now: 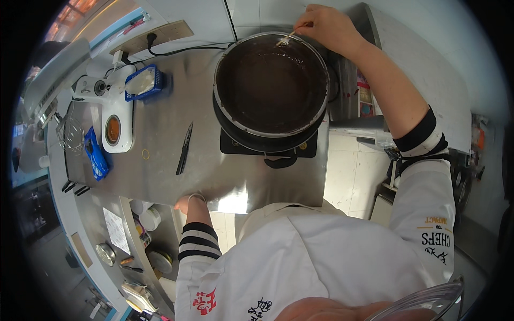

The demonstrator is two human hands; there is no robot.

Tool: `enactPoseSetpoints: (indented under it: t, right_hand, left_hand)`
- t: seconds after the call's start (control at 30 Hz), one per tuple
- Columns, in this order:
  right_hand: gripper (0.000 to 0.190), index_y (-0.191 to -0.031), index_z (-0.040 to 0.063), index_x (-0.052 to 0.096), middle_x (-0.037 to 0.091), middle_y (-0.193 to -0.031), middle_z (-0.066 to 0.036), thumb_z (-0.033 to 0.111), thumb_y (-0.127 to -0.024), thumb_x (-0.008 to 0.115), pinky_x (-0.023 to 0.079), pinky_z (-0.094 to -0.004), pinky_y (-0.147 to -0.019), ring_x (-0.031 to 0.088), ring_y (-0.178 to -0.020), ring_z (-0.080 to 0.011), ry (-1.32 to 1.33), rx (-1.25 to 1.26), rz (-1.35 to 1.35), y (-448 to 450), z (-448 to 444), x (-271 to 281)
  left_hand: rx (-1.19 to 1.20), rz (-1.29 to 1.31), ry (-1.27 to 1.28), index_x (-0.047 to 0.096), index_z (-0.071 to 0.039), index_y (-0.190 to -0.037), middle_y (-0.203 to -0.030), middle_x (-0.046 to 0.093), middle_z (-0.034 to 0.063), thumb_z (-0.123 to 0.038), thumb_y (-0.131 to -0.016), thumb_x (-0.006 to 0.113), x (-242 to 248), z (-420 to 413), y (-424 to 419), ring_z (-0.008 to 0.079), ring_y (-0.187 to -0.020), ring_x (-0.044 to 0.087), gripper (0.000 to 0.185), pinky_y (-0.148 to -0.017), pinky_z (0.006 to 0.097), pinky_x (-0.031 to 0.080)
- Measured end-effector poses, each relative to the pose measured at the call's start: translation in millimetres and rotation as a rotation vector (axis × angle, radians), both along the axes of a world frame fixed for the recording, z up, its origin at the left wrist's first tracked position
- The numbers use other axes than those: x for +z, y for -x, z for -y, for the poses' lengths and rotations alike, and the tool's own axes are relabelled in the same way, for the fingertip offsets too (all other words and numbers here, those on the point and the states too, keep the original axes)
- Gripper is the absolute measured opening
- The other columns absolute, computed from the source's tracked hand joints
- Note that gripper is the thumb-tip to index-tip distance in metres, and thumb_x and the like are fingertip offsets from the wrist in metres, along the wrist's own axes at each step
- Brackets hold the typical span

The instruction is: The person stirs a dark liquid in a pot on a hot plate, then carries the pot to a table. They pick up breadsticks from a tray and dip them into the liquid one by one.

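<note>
In my right hand [331, 30] is a thin pale stick [290, 37], its lower end dipping at the far rim of a wide round metal pan [268, 134]. A dark brown, glossy mass [269, 88] covers the inside of the pan. Underneath sits a black pot [257, 145] with a loop handle, on a black electric cooktop [229, 148]. My left hand [183, 204] is at the front edge of the steel table [204, 168]; its fingers are mostly hidden. A black knife [184, 150] lies on the table between that hand and the mixer.
To the left, a white stand mixer [120, 136] has its head raised, with a wire whisk [70, 134] attached. Near it are a blue packet [96, 156], a blue basket [144, 96] and a yellow rubber band [145, 154]. A black cord [180, 49] runs behind the pan. Lower left, shelves hold containers [150, 218].
</note>
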State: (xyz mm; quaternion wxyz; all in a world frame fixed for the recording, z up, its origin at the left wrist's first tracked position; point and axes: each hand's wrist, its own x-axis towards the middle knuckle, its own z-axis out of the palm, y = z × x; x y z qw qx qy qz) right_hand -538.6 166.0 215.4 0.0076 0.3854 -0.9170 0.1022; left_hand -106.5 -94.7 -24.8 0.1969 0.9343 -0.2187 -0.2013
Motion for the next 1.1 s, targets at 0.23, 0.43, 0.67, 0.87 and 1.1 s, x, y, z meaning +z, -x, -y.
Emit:
enactPoseSetpoints:
  t: [0.23,0.43,0.67,0.87,1.1]
  right_hand:
    - [0.016,-0.080,0.012,0.073,0.063,-0.079,-0.011,0.026,-0.081,0.067,0.052,-0.0443,-0.075,0.063,-0.085,-0.0329,0.158,0.229,-0.209,0,5,-17]
    - [0.013,-0.080,0.012,0.073,0.064,-0.084,-0.011,0.024,-0.080,0.067,0.052,-0.0438,-0.078,0.063,-0.088,-0.0315,0.176,0.191,-0.220,-4,4,-6]
    - [0.013,-0.079,0.013,0.073,0.065,-0.083,-0.010,0.024,-0.080,0.066,0.053,-0.0433,-0.076,0.065,-0.087,-0.0306,0.042,0.178,-0.198,3,1,-17]
    - [0.017,-0.080,0.011,0.074,0.066,-0.084,-0.010,0.026,-0.081,0.065,0.053,-0.0424,-0.074,0.066,-0.085,-0.0306,0.013,0.146,-0.146,5,1,-18]
    - [0.023,-0.094,0.006,0.075,0.072,-0.089,-0.015,0.027,-0.086,0.068,0.054,-0.0393,-0.075,0.068,-0.083,-0.0333,0.319,0.132,0.402,-10,10,-2]
  left_hand:
    - [0.000,-0.004,0.007,0.069,0.005,-0.105,-0.105,0.071,0.0191,-0.041,-0.104,0.020,-7,2,-4,0.0359,-0.105,0.065,0.068,-0.098,0.0412,0.049]
    - [0.015,-0.009,-0.010,0.069,0.004,-0.106,-0.105,0.071,0.0181,-0.041,-0.103,0.021,-13,2,-6,0.0346,-0.106,0.066,0.066,-0.098,0.0400,0.049]
    - [0.053,-0.013,-0.017,0.069,0.003,-0.107,-0.105,0.072,0.0170,-0.041,-0.103,0.022,-16,4,-6,0.0331,-0.106,0.066,0.064,-0.098,0.0385,0.049]
    - [0.060,0.017,0.003,0.070,0.004,-0.101,-0.102,0.072,0.0183,-0.041,-0.103,0.020,-23,9,-12,0.0367,-0.102,0.066,0.067,-0.095,0.0406,0.050]
    - [-0.027,0.101,-0.031,0.071,0.004,-0.099,-0.100,0.072,0.0200,-0.040,-0.104,0.018,-62,19,-39,0.0393,-0.099,0.066,0.069,-0.093,0.0425,0.051]
